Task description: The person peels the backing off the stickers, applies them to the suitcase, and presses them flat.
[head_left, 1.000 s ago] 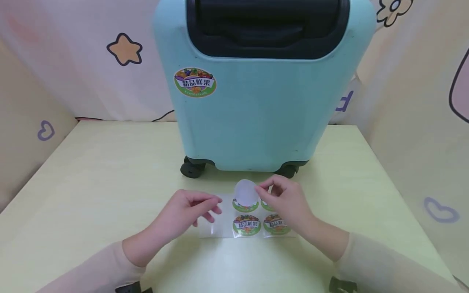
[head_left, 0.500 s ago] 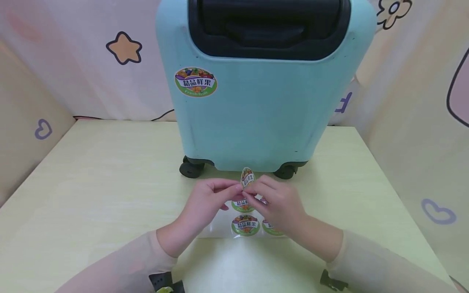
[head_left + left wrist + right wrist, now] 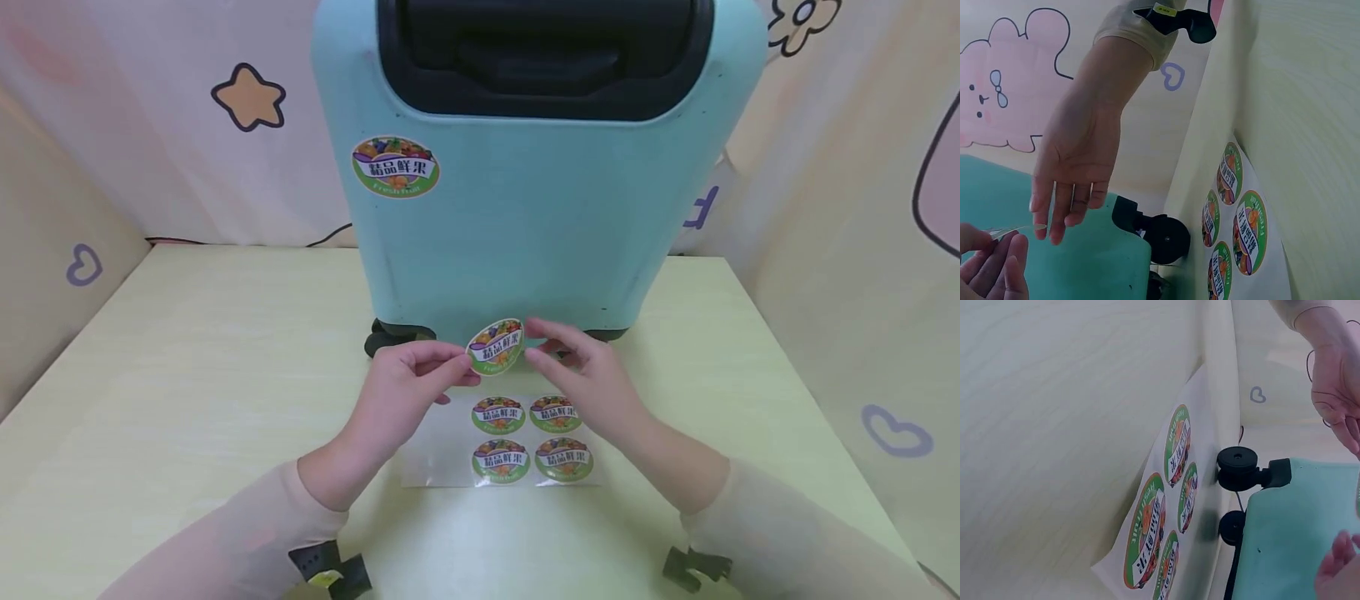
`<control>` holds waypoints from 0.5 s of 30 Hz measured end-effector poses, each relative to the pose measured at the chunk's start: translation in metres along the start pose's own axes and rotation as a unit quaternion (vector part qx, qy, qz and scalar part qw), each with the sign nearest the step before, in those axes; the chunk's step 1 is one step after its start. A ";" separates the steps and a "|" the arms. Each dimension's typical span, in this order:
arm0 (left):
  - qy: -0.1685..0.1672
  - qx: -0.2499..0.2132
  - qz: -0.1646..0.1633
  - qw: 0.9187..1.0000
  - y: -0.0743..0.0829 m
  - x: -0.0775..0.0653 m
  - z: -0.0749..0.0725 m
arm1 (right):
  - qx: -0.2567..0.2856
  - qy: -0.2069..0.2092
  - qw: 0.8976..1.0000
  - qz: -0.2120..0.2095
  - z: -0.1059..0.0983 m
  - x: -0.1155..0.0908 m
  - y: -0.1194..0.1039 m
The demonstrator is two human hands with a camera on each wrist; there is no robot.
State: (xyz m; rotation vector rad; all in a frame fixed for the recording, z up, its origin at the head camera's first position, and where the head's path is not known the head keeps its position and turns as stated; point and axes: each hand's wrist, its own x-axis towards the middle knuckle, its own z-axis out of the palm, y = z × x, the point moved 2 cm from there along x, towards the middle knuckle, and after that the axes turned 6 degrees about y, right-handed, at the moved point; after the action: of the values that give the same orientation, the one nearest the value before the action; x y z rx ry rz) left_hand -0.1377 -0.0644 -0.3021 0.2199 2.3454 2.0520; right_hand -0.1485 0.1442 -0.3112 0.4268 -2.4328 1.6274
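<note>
An oval fruit sticker (image 3: 495,347) is held up in front of the blue suitcase (image 3: 525,233), printed face toward me. My left hand (image 3: 401,387) pinches it by its left edge between thumb and fingers. Thumb and fingertips of my right hand (image 3: 592,379) are spread just beside the sticker's right edge, apart from it. Below lies the white sticker sheet (image 3: 437,458), with several matching stickers on its right part and a bare left part. Seen from the left wrist, the held sticker (image 3: 1013,230) is nearly edge-on, with my right hand (image 3: 1079,150) beyond it.
Another matching sticker (image 3: 396,167) is on the suitcase's upper left. A black wheel (image 3: 390,337) stands on the pale table (image 3: 225,375) behind my left hand. Patterned cloth (image 3: 150,125) surrounds the table at the back and sides.
The sticker has passed from my right hand to my left and turned from its white back to its printed face. My right fingers have let go and moved slightly right.
</note>
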 end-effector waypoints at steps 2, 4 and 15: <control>-0.001 0.003 0.000 1.000 0.000 0.001 -0.001 | 0.025 -0.014 0.999 0.040 0.000 0.001 0.001; -0.002 0.008 0.000 1.000 0.000 0.002 -0.002 | 0.047 -0.011 0.997 0.062 0.001 0.002 0.000; 0.029 0.049 0.060 0.997 0.008 0.011 -0.009 | 0.051 0.058 0.997 0.013 -0.005 0.009 -0.012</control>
State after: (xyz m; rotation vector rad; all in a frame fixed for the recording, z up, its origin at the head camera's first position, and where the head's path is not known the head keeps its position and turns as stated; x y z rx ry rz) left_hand -0.1484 -0.0706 -0.2923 0.3139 2.5299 2.0219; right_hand -0.1529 0.1434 -0.2962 0.3084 -2.2885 1.7413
